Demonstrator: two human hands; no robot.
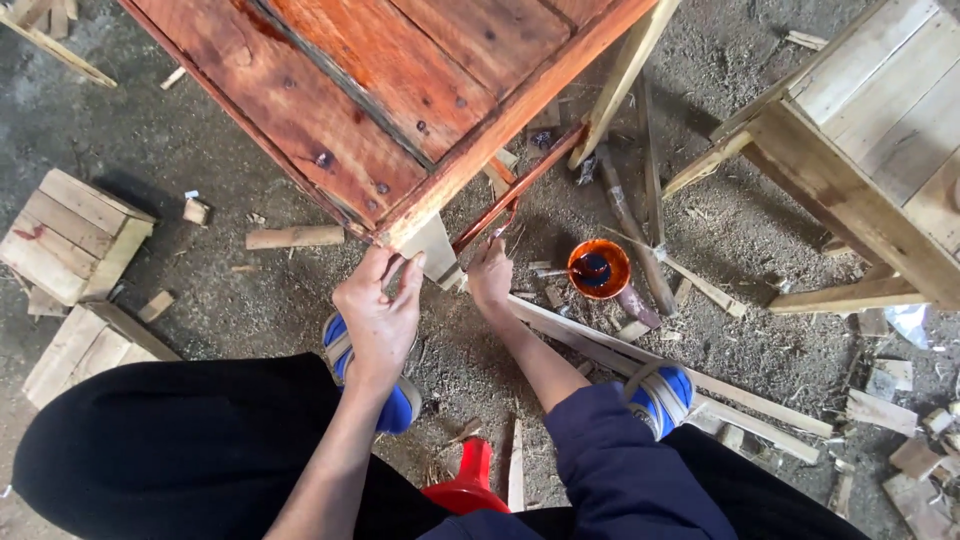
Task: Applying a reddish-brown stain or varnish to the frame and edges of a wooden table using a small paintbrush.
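A wooden table point(390, 90) with a red-brown stained plank top fills the upper middle of the view. My left hand point(380, 305) grips the pale bare leg point(432, 250) at its near corner. My right hand point(490, 275) holds a small brush point(503, 222) against the stained lower rail point(520, 185) just under the top. A round can of orange-red stain point(599, 268) stands on the ground to the right of that hand. My blue sandals point(660, 395) are planted on the dirt, and a red stool point(468, 485) shows between my knees.
An unstained plank table point(870, 140) stands at the right. Small pale wooden boxes point(70, 235) sit at the left. Long slats point(640, 350), offcuts and chips litter the grey dirt floor around my feet.
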